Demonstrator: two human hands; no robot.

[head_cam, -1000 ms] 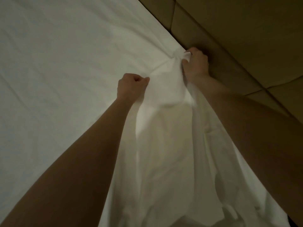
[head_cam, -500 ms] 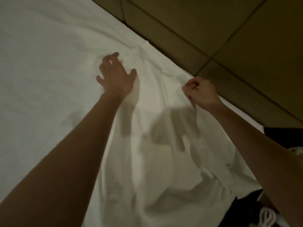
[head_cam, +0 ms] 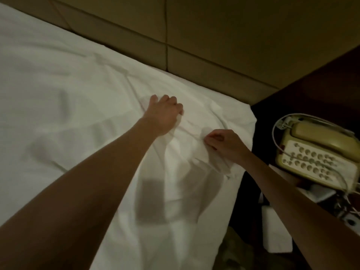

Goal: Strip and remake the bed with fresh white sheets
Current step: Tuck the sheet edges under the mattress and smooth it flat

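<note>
A white sheet (head_cam: 64, 98) covers the bed and bunches into folds at the corner nearest the headboard. My left hand (head_cam: 162, 114) lies on the sheet with its fingers curled into the fabric, a little in from the corner. My right hand (head_cam: 224, 144) pinches a fold of the sheet close to the bed's right edge. Between the two hands the cloth is ridged and creased. A loose flap of the sheet (head_cam: 183, 221) hangs down the bed's side below my arms.
A padded beige headboard (head_cam: 214, 45) runs behind the bed. A dark bedside table (head_cam: 321, 90) stands to the right with a cream push-button telephone (head_cam: 317, 158) and its cords on it. White paper or cloth (head_cam: 276, 230) lies below the telephone.
The view has swung right, bringing the bedside table and telephone into sight. My left hand went from flat with spread fingers to curled on the sheet. My right hand still pinches the cloth.
</note>
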